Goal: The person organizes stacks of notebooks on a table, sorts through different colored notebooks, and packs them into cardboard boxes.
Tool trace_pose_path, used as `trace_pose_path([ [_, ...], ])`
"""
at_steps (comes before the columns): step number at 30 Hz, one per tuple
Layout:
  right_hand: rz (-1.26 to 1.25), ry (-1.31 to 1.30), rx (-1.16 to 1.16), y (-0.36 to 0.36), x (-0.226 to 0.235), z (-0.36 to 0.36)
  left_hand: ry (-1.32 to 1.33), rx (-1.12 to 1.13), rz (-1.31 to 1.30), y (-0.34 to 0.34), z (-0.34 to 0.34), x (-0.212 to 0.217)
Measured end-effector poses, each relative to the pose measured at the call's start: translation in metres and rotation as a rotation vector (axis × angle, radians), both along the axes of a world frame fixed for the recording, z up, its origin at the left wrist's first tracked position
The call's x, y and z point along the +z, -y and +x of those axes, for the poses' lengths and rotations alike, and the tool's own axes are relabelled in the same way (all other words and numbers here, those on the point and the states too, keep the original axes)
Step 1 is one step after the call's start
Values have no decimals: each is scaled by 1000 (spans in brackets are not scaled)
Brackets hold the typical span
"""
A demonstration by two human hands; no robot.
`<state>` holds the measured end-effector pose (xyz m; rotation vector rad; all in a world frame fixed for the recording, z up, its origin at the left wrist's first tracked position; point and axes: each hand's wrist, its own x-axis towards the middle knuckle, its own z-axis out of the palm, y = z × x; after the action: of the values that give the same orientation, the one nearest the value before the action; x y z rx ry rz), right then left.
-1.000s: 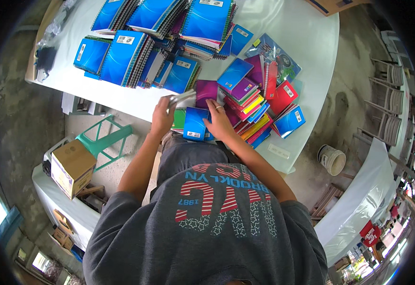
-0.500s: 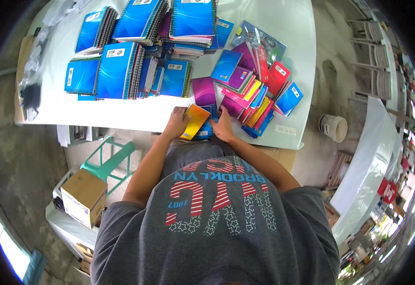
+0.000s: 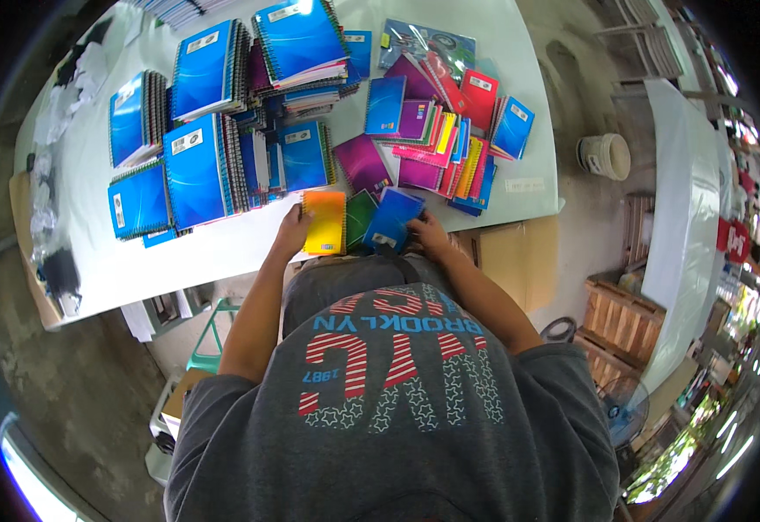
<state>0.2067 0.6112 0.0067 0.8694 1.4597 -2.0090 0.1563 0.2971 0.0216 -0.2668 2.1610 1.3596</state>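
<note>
At the table's near edge my left hand (image 3: 292,231) is closed on the outer side of a small yellow-orange spiral notebook (image 3: 324,224). My right hand (image 3: 430,233) grips a small blue notebook (image 3: 393,217) by its right side, tilted. Between these two lies a small dark green notebook (image 3: 360,214), partly covered by the blue one. Just beyond is a purple notebook (image 3: 361,163) on the table. A loose heap of small notebooks in pink, yellow, red and blue (image 3: 441,143) sits past my right hand.
Stacks of larger blue spiral notebooks (image 3: 195,165) cover the left and middle of the white table (image 3: 136,270). A clear plastic pouch (image 3: 428,43) lies at the back. On the floor to the right stand a whitish bucket (image 3: 604,157) and wooden crates (image 3: 621,322).
The yellow notebook has shifted left and straightened, and the blue one has come apart from it to the right. A green notebook now shows between them. The whole view has turned somewhat.
</note>
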Motion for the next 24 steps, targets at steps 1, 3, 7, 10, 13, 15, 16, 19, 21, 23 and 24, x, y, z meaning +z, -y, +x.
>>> trace_pose_path([
  [1, 1, 1, -16, -2, 14, -1, 1, -16, 1, 2, 1, 2],
  [3, 42, 67, -234, -4, 51, -2, -50, -32, 52, 3, 3, 12],
  [7, -139, -61, -421, -40, 30, 36, -233, -243, -119, -33, -9, 48],
  [10, -201, -59, -476, -45, 33, 40, -318, -545, -359, -58, -10, 30],
  [13, -230, -75, -549, -51, 24, 43, -420, -646, -547, -90, 2, 21],
  [15, -250, -99, -586, -59, 12, 49, -383, -691, -524, -105, 3, 27],
  [16, -247, -112, -575, -62, 8, 50, -300, -713, -551, -112, 4, 30],
  [19, -276, -117, -549, -68, 11, 43, -179, -715, -632, -124, 1, 34],
  [21, -306, -109, -531, -71, 18, 38, -4, -706, -596, -126, -6, 33],
  [23, -357, -99, -522, -76, 24, 32, 126, -732, -548, -127, -15, 28],
  [24, -365, -101, -510, -77, 29, 27, 253, -765, -495, -128, -20, 29],
])
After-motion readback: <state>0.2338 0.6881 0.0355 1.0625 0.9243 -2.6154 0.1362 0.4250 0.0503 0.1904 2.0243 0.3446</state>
